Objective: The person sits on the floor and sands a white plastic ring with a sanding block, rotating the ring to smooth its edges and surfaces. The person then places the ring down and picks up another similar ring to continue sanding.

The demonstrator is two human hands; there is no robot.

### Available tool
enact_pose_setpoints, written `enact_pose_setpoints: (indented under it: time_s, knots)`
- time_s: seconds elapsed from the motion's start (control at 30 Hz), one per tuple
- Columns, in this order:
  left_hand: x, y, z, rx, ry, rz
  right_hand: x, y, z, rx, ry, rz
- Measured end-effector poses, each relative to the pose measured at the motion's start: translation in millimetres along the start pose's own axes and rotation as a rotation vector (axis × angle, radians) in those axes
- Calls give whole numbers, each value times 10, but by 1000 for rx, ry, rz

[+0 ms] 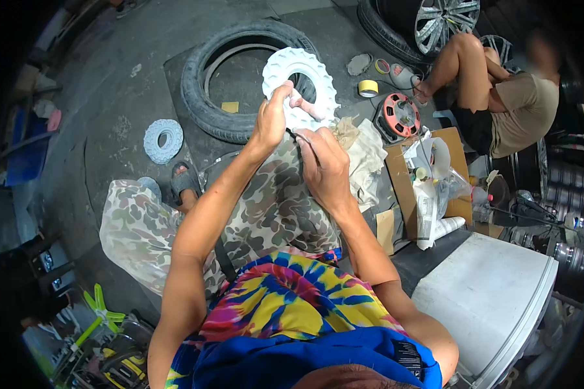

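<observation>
A white ring with a lugged outer edge, shaped like a small tractor tyre (321,78), is held up over my lap, tilted. My left hand (270,123) grips its near left side, fingers closed through the centre hole. Just below the ring's near edge, my right hand (328,162) is closed in a pinch. A thin dark piece shows at its fingertips, too small to name; the rest is hidden by the fingers. Under both hands lie my camouflage trousers (259,194). A similar pale lugged ring (163,141) lies flat on the floor to the left.
A large black tyre (198,91) lies beyond my hands. To the right are a red cable reel (398,117), yellow tape (368,88), white cloth (366,162), a cardboard box (400,194) of bottles and wrappers, and a white cabinet (483,272). Another person (525,110) sits far right near wheel rims.
</observation>
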State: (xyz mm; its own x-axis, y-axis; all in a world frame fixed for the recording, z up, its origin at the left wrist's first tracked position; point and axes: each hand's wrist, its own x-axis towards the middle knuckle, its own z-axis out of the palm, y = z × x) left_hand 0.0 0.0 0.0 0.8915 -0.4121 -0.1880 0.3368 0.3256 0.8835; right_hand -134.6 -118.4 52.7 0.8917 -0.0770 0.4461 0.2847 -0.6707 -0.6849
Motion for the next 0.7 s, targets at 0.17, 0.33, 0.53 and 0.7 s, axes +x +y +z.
enact_pose_setpoints:
  time_s: [0.17,0.33,0.53,0.7]
  knots:
    - [-98,167,61,-7,-50,-40,-50,5,-98,102,-43,13]
    - [21,114,6,-6,-104,-9,128,22,-135,-111,-53,-165]
    - [65,-15,-67,70,-93,15,-5,16,-215,-15,-86,-62]
    - [10,28,21,33,-77,39,53,-144,-8,31,135,83]
